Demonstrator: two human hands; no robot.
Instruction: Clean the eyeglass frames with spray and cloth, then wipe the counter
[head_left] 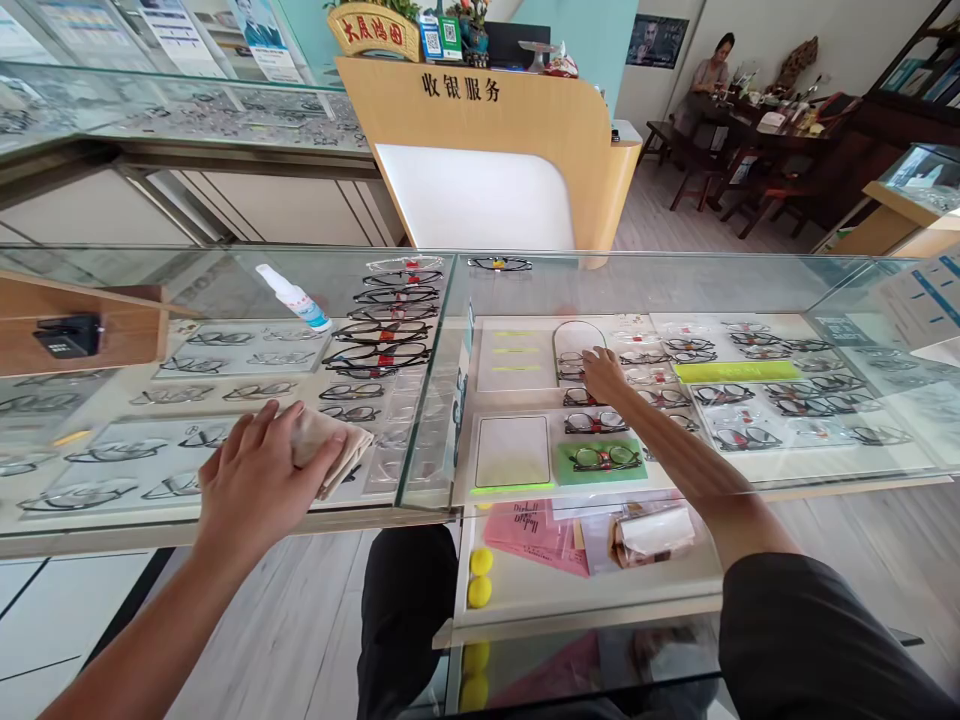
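My left hand (259, 465) is closed on a folded beige cloth (330, 445), resting over the glass counter top. Beyond it a white spray bottle (294, 298) lies tilted on the glass. My right hand (602, 374) reaches into the right display case, its fingers pinched at the end of a pair of eyeglasses (571, 364) beside a white arched panel (579, 337). Nearer to me lie dark-framed eyeglasses (595, 422) and another pair of eyeglasses (604, 457) on a green card. The exact contact of the right fingertips is partly hidden.
A row of dark eyeglass frames (386, 330) lines the left counter. Below the right case, an open drawer (592, 605) holds pink bags (536, 535) and yellow round things (480, 575). A wooden cashier desk (480, 120) stands ahead; a person (711, 75) sits far right.
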